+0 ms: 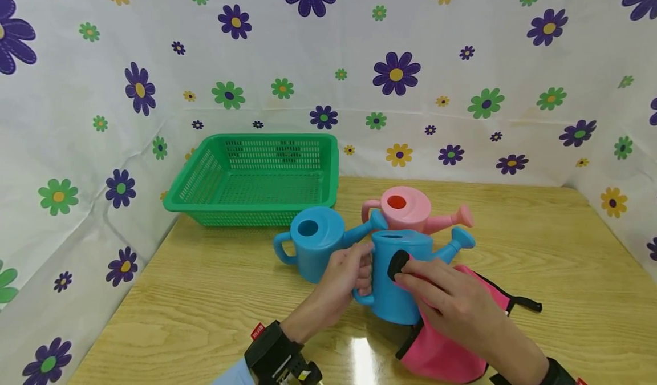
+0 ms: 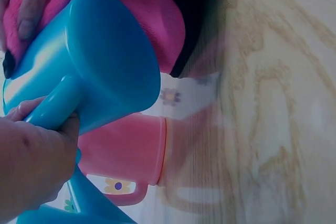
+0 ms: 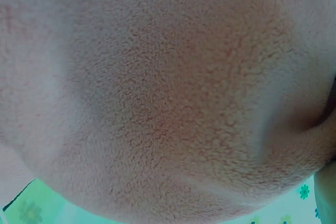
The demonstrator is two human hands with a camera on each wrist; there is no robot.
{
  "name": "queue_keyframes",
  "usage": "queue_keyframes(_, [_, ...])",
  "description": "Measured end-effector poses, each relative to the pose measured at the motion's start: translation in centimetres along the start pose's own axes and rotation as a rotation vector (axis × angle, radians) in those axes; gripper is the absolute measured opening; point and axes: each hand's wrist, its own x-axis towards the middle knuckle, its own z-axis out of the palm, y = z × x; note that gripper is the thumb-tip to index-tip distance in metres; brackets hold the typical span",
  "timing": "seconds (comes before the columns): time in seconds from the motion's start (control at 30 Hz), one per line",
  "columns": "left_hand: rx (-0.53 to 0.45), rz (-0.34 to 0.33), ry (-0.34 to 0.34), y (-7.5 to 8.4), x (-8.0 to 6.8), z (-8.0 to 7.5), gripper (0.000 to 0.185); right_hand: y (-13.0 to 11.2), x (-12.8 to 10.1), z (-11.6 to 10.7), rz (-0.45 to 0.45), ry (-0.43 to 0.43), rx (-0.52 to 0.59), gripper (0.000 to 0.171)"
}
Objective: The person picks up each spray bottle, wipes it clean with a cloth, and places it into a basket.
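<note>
My left hand [image 1: 341, 279] grips the handle of a blue watering can [image 1: 392, 294], its spout to the right. In the left wrist view the can's base [image 2: 115, 51] is tilted and raised off the table. A pink cloth with black edging [image 1: 441, 348] is pinched in my right hand [image 1: 454, 308], fingertips right at the can's side. That cloth [image 3: 168, 98] fills most of the right wrist view, hiding the hand's underside. Close behind stand a second blue watering can [image 1: 310, 259] and a pink watering can [image 1: 416, 205], both upright.
A green plastic basket [image 1: 251, 219] with slotted walls stands at the back left of the wooden table [image 1: 205, 311]. A white flowered sheet [image 1: 333, 48] hangs behind and along both sides. The cloth's black loop [image 1: 528, 304] trails to the right.
</note>
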Motion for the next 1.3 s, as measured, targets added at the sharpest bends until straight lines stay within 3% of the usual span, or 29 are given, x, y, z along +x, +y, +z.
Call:
queue_keyframes(0.37, [-0.028, -0.008, 0.039, 0.9, 0.3, 0.4, 0.047, -1.0, -1.1, -0.1, -0.104, -0.047, 0.027, 0.04])
queue_keyframes(0.67, [-0.046, 0.027, 0.06, 1.9, 0.3, 0.3, 0.05, -1.9, -1.6, -0.8, -0.072, -0.149, 0.069, 0.04])
queue_keyframes(1.03, [-0.059, 0.054, 0.053, 2.2, 0.2, 0.0, 0.051, -2.1, -1.6, -0.7, -0.096, -0.154, 0.064, 0.041])
queue_keyframes(1.13, [-0.056, 0.054, 0.052, 2.4, 0.1, -0.1, 0.05, -2.0, -1.7, -0.8, -0.098, -0.161, 0.068, 0.028])
queue_keyframes(1.3, [-0.055, 0.054, 0.054, 2.4, 0.1, -0.2, 0.051, -2.1, -1.7, -0.9, -0.094, -0.16, 0.069, 0.029])
